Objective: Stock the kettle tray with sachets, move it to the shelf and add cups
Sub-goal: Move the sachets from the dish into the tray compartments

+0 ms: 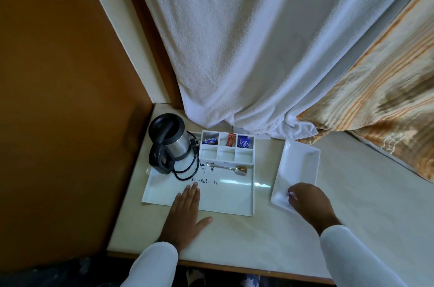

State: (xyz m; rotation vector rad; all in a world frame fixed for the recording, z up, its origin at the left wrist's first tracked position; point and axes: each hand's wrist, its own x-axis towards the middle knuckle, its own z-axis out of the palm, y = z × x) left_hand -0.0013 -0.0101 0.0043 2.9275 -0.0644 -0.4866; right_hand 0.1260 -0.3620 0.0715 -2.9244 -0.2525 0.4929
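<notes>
Kettle tray sits at back left corner of desk, long side running left to right. Looks like hard, smooth plastic, so stiff and maybe slippery. Kettle on left end likely makes that end heavy and tippy; best hold both short ends, keep flat. Three sachets stand in back row of box; front row empty. Spoon lies in front of box. Left hand flat, fingers spread, on tray's front edge, holding nothing. Right hand curled at near corner of small white dish, just right of tray; cannot tell if it pinches anything.
</notes>
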